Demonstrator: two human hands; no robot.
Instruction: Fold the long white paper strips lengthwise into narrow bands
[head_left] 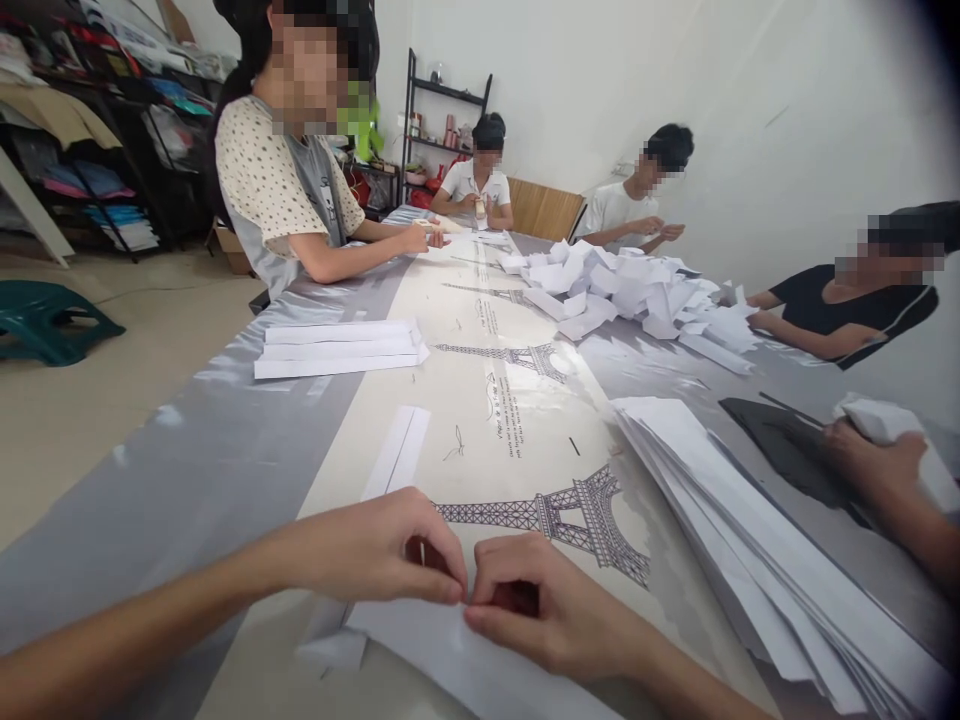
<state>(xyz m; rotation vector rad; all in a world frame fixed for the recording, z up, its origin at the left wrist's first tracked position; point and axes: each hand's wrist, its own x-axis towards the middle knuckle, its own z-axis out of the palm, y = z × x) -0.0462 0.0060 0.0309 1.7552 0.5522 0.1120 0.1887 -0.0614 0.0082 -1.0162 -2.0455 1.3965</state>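
My left hand (382,548) and my right hand (551,612) meet at the near end of the table. Both are closed in a pinch, thumbs and forefingers together at the upper edge of a white paper sheet (450,655). Part of the sheet lies below my hands and runs out of the bottom of the view. Beyond my left hand, a white paper strip with a lengthwise line (397,450) rests on the table. A small white paper corner (334,650) shows beneath my left forearm.
A fanned stack of white sheets (720,520) lies on the right. Folded papers form a pile (630,285) farther off; long strips (337,348) lie at left. Several people sit around the printed tablecloth (420,400). Another person's hand (885,465) holds white paper at right. A green stool (56,310) stands left.
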